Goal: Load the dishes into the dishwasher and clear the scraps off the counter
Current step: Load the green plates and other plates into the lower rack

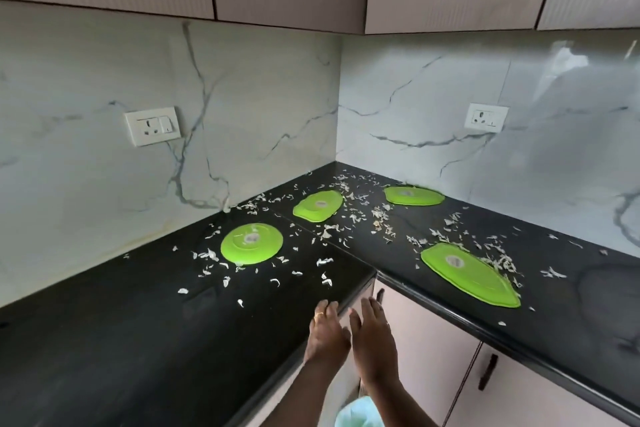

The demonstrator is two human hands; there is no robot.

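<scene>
Several bright green plates lie on the black L-shaped counter (104, 340): a round plate (251, 243) on the left run, one (318, 205) near the corner, one (414, 195) by the right wall, and a long one (471, 273) near the right front edge. White scraps (349, 218) are strewn across the counter around and between them. My left hand (327, 333) and right hand (372, 336) are held side by side with straight fingers at the counter's inner corner edge, holding nothing.
Pale cabinet doors with dark handles (487, 372) sit under the counter. A light green bag or bin (356, 414) shows below my arms. Two wall sockets (152, 126) (486, 117) sit on the marble backsplash. Wall cabinets hang overhead.
</scene>
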